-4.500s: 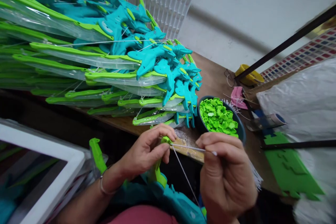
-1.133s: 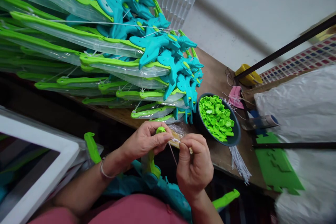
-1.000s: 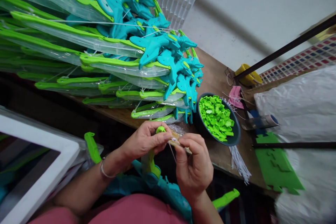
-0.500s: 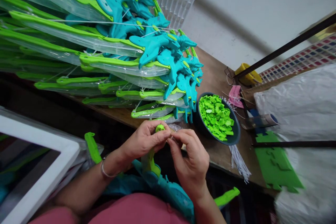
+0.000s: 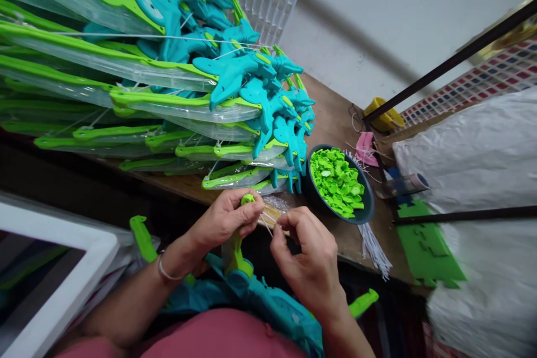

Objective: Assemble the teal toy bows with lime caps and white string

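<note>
My left hand point(image 5: 229, 218) is closed around the tip of a bright green arm point(image 5: 237, 254) on a teal plastic toy point(image 5: 277, 305), which lies across my lap. The green end pokes out between thumb and forefinger. From these fingers a thin white string point(image 5: 267, 225) runs to my right hand point(image 5: 308, 254), whose thumb and forefinger pinch it. The string looks taut, and a small gap separates the hands. Another green arm point(image 5: 142, 238) of the toy sticks up at the left, one more point(image 5: 364, 303) at the right. My forearms partly cover the toy's body.
Similar teal and green toys point(image 5: 235, 75) with clear plastic parts are stacked on the wooden table point(image 5: 325, 103). A dark bowl point(image 5: 369, 207) holds small green pieces, beside a bundle of white strings point(image 5: 375, 249). A white frame point(image 5: 54, 296) stands at lower left, a dark bar point(image 5: 457, 215) at right.
My right hand has moved away from the left, drawing out the white string between them. My left hand keeps its grip on the green arm. The view has shifted slightly.
</note>
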`<state>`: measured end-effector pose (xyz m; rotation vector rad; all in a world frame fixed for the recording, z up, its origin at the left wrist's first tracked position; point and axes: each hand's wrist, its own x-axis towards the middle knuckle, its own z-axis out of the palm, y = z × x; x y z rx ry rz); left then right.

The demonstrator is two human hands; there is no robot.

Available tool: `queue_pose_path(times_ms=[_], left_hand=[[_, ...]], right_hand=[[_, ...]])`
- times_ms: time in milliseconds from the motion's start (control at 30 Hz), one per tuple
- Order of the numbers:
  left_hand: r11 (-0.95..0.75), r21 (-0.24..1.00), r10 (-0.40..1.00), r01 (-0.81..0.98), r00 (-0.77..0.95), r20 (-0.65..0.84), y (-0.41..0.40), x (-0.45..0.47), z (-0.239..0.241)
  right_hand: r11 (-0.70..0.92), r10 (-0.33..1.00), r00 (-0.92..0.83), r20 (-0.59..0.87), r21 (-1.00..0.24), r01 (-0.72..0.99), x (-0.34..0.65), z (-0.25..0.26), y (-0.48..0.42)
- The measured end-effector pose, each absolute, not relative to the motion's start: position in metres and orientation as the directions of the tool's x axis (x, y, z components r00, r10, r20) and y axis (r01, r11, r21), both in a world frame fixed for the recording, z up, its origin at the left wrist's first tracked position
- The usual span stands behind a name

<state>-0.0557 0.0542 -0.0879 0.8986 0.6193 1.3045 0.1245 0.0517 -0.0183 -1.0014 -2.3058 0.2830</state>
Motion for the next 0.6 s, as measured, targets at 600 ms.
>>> queue_pose_path(times_ms=[600], left_hand=[[-0.074, 0.621, 0.985, -0.78, 0.039, 0.166, 0.066, -0.058, -0.072]], right_hand=[[0.806, 0.437, -0.813, 0.386, -0.57, 0.162, 0.151, -0.016, -0.008]])
